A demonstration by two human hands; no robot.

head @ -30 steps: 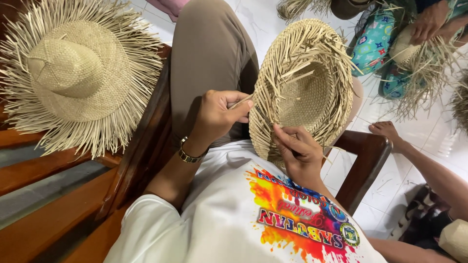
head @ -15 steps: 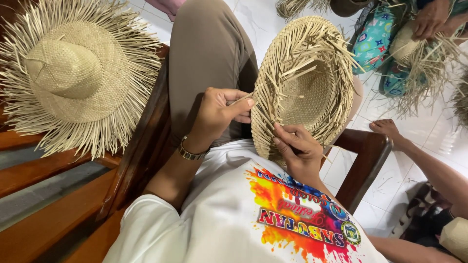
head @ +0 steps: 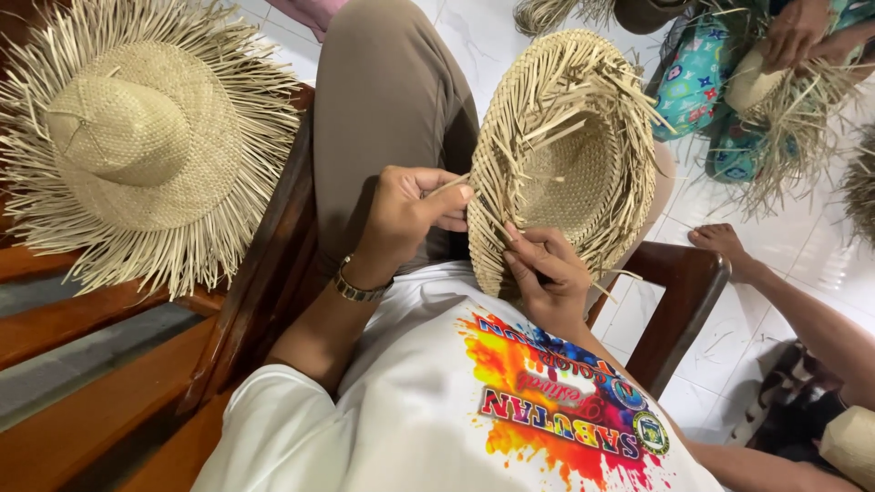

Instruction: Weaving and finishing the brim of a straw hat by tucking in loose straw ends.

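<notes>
Pinching 1 loose straw strip (head: 448,185) with my left hand (head: 410,211), strip's long axis pointing right into the unfinished straw hat (head: 565,164) on my lap; right hand (head: 545,273) is gripping its lower brim, nearer.

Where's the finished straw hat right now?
In the head view the finished straw hat lies at upper left on the wooden bench, apart from the left hand, which pinches a strand at the unfinished hat on the lap.
</notes>
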